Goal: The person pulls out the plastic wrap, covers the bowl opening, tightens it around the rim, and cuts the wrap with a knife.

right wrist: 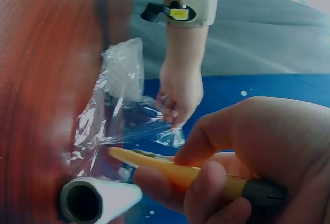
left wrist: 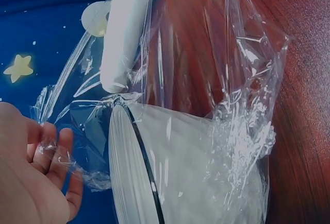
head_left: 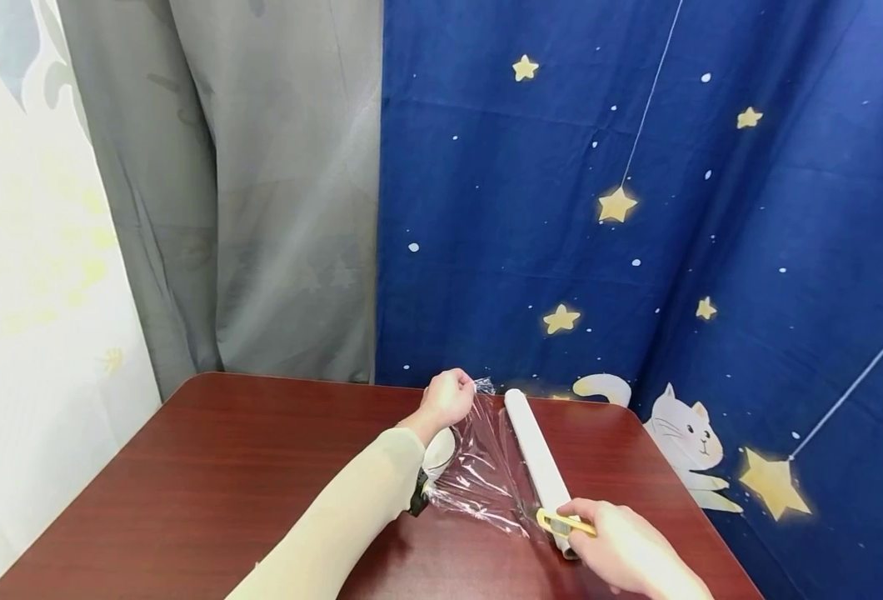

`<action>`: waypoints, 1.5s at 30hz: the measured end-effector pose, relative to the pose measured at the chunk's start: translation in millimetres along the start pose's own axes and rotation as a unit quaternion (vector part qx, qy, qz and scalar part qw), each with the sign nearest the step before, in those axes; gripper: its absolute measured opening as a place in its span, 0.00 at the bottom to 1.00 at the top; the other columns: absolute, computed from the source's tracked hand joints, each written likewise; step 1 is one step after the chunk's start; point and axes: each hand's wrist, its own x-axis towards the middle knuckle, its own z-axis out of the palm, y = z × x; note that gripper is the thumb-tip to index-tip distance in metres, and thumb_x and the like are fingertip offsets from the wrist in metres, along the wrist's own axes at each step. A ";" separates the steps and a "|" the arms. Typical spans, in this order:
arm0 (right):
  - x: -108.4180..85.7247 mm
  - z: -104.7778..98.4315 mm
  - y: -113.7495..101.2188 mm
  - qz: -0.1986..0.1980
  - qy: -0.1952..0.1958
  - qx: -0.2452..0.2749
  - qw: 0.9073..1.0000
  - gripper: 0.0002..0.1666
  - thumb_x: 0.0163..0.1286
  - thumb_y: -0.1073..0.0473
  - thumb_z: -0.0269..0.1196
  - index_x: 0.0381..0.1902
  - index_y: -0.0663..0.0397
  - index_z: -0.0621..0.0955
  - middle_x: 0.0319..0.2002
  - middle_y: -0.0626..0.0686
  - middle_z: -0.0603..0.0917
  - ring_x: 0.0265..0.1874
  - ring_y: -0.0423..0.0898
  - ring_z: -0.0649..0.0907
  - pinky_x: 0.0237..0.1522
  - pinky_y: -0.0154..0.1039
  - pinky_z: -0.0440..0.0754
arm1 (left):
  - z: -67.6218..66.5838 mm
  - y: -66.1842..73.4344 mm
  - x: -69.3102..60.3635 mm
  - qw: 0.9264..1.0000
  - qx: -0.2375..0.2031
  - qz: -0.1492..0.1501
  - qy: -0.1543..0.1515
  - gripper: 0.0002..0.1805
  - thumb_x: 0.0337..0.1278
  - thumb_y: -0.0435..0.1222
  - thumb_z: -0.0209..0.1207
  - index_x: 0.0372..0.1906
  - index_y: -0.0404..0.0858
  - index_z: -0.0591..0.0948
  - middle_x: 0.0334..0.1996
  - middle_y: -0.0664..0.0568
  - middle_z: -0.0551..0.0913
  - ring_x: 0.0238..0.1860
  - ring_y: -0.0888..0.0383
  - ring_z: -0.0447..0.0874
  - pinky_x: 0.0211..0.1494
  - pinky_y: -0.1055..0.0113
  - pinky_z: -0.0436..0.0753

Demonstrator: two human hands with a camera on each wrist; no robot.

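My left hand pinches a far corner of the clear cling film, lifting it above the table. The film stretches over a white bowl with a dark rim and bunches in creases along its near side. In the head view the left forearm partly hides the bowl. Beside it lies the white cling film roll, its hollow end facing me in the right wrist view. My right hand grips a yellow utility knife, its tip by the film next to the roll's near end. Whether the blade touches the film I cannot tell.
The dark red wooden table ends at a far edge close behind my left hand. Behind it hang a grey curtain and a blue star-printed curtain. A black strap device sits on the left wrist.
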 end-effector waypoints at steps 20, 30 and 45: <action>-31.1 -23.3 1.1 0.012 -0.015 -0.092 0.996 0.08 0.68 0.54 0.74 0.40 0.29 0.88 0.34 0.40 0.85 0.34 0.44 0.80 0.43 0.50 0.80 | 38.8 -60.5 51.0 0.998 -0.024 0.043 0.034 0.14 0.76 0.48 0.54 0.41 0.48 0.87 0.35 0.53 0.89 0.37 0.54 0.85 0.42 0.51 0.83; -22.7 -21.8 0.8 0.006 0.028 -0.065 0.997 0.10 0.71 0.51 0.72 0.46 0.25 0.88 0.36 0.40 0.86 0.35 0.43 0.80 0.43 0.48 0.79 | 55.7 -80.1 57.7 0.999 -0.008 0.040 -0.001 0.22 0.68 0.50 0.59 0.60 0.48 0.89 0.48 0.59 0.94 0.50 0.61 0.91 0.56 0.54 0.87; -14.2 -17.2 4.8 0.014 0.059 -0.016 0.998 0.14 0.71 0.52 0.72 0.52 0.31 0.89 0.40 0.42 0.88 0.37 0.43 0.82 0.45 0.48 0.82 | -39.5 -47.2 -16.4 0.999 -0.035 0.008 -0.007 0.22 0.78 0.39 0.58 0.63 0.28 0.84 0.60 0.36 0.90 0.63 0.40 0.89 0.71 0.45 0.84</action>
